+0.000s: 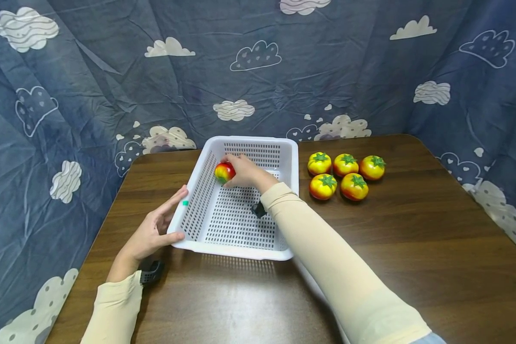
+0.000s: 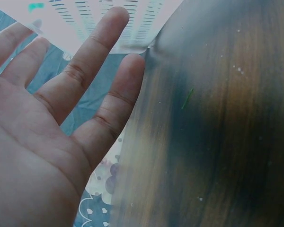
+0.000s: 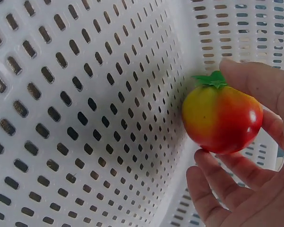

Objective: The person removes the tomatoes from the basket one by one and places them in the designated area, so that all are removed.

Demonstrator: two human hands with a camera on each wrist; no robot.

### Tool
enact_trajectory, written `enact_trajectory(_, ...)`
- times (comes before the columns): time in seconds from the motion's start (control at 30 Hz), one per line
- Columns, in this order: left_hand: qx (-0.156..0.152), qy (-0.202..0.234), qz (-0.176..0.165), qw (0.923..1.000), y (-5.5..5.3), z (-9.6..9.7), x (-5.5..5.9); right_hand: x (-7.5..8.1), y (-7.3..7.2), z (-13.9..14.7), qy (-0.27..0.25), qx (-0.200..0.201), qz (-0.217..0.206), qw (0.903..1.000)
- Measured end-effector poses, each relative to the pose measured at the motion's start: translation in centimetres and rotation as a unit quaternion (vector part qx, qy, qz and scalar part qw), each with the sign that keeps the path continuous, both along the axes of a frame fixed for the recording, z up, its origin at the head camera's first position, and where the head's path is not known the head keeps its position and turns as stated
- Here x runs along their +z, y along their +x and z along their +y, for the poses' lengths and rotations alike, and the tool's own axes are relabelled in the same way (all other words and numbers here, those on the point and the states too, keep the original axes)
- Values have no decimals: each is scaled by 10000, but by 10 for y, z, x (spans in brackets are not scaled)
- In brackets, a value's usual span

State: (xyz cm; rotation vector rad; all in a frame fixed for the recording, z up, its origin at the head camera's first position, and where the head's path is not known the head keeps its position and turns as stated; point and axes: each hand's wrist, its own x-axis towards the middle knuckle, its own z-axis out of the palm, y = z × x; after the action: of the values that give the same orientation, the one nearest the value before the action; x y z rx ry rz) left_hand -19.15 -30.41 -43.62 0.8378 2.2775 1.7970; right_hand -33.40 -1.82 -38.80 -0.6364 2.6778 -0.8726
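Observation:
My right hand (image 1: 242, 172) reaches into a white perforated plastic basket (image 1: 236, 252), near its back left. It grips a red and yellow tomato (image 1: 225, 172) with a green leafy top. In the right wrist view the thumb lies over the tomato (image 3: 222, 120), fingers curl below it, and the basket floor is close by. My left hand (image 1: 152, 229) is at the basket's left side, thumb at the front left corner and fingers along the left rim. In the left wrist view the left hand's fingers (image 2: 75, 71) are spread and mostly straight.
Several similar tomatoes (image 1: 345, 165) stand in two rows on the brown wooden table (image 1: 413, 215), right of the basket. A blue cloth with white clouds (image 1: 258, 91) hangs behind the table and along its sides. A small green sticker (image 1: 185, 203) marks the basket's left rim.

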Motion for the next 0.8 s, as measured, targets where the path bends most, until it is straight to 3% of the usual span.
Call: enact_trajectory(0.8, 47, -48, 19, 10000, 0, 0, 0, 0, 1, 2, -29, 167, -70, 9998)
